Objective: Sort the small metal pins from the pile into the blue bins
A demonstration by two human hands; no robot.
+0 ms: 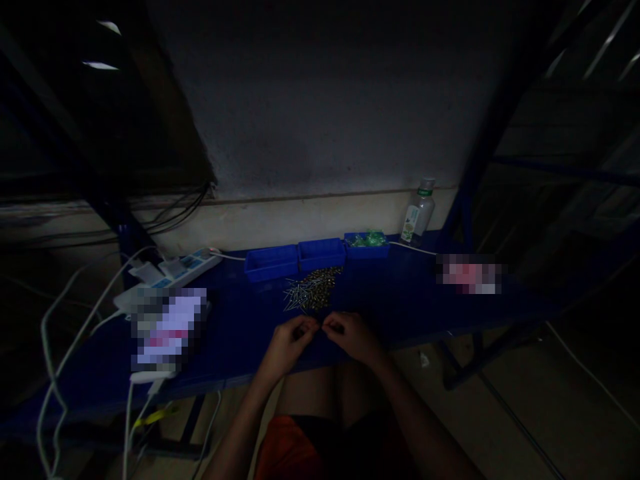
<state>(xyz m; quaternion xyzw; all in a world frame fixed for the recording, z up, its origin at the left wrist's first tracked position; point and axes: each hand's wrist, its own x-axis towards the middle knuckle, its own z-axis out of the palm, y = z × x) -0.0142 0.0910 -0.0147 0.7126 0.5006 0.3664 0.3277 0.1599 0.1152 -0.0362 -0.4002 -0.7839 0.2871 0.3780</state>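
Note:
My left hand (293,337) and my right hand (350,333) meet fingertip to fingertip at the near edge of a dark blue table (390,300). Both hands are pinched closed on something small that the dim light hides. Just beyond them lies a heap of small metal pins or screws (310,288). Behind the heap stand three blue bins in a row: left bin (271,261), middle bin (321,253), right bin (367,244) with greenish parts inside.
A clear plastic bottle (419,212) stands at the back right by the wall. A white power strip (173,270) with plugs and white cables lies at the left. Blurred-out objects sit at the left (167,327) and right (470,275). Dark shelving frames flank the table.

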